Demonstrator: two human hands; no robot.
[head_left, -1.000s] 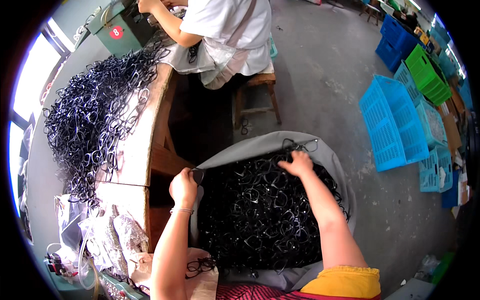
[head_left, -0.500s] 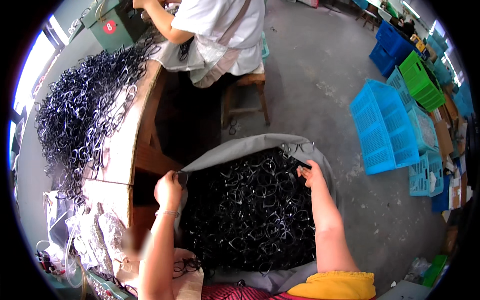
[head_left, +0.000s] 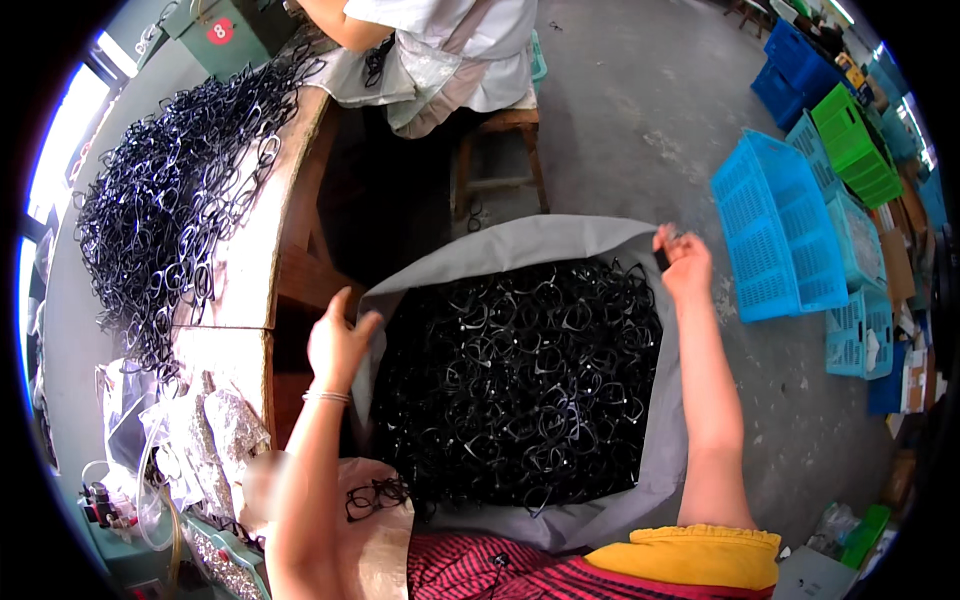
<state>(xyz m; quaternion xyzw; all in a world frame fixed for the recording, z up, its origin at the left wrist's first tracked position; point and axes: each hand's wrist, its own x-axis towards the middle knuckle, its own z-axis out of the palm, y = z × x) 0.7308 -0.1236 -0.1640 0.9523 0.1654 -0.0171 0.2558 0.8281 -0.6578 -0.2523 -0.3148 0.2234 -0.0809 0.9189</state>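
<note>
A wide grey cloth sack (head_left: 535, 232) stands in front of me, its mouth folded open. Black eyeglass frames (head_left: 540, 380) fill it in a tangled heap. At the sack's far right corner, the fingers of my right hand (head_left: 687, 265) are bent closed on the cloth rim; a small dark patch shows beside the fingertips. My left hand (head_left: 338, 345) is by the left rim, thumb and fingers apart, the thumb against or close to the cloth.
A bench (head_left: 225, 350) on the left bears a big pile of black frames (head_left: 170, 200) and plastic-wrapped bundles (head_left: 215, 430). A person in white (head_left: 465, 60) sits on a wooden stool (head_left: 505, 125) ahead. Blue crates (head_left: 770, 235) and a green crate (head_left: 855, 145) stand at right.
My right hand has moved up and outward from above the frames to the far right rim, drawing that corner wider. My left hand has loosened from the left rim, its fingers now apart.
</note>
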